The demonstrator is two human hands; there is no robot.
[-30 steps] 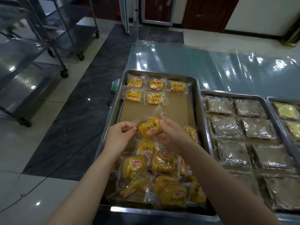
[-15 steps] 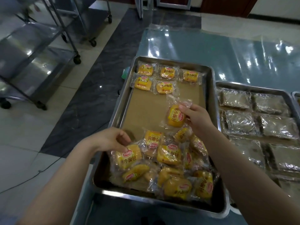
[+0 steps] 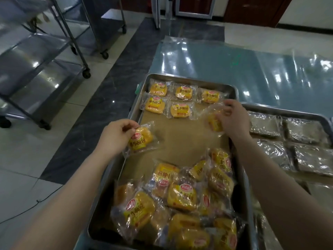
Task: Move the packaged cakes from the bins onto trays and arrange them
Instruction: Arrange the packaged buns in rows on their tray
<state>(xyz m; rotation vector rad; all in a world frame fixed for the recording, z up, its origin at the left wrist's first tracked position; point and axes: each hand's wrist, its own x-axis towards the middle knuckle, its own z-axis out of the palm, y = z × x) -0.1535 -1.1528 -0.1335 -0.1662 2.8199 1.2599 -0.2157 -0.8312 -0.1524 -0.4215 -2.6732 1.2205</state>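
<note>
Single head view, worn on the person's head, facing forward and steeply down from the tabletop's [image 3: 234, 69] near edge toward its far edge. Close range: forearms enter from the bottom, with the left hand [image 3: 115, 136] on the left cake [image 3: 141, 139] and the right hand [image 3: 232, 120] on the right cake [image 3: 214, 121] mid-frame. The tray [image 3: 189, 79] fills the centre. The second tray [image 3: 288, 110] is cropped at the right. The wide angle takes in the floor [image 3: 23, 150] and the steel racks [image 3: 45, 69] beyond the left edge.
</note>
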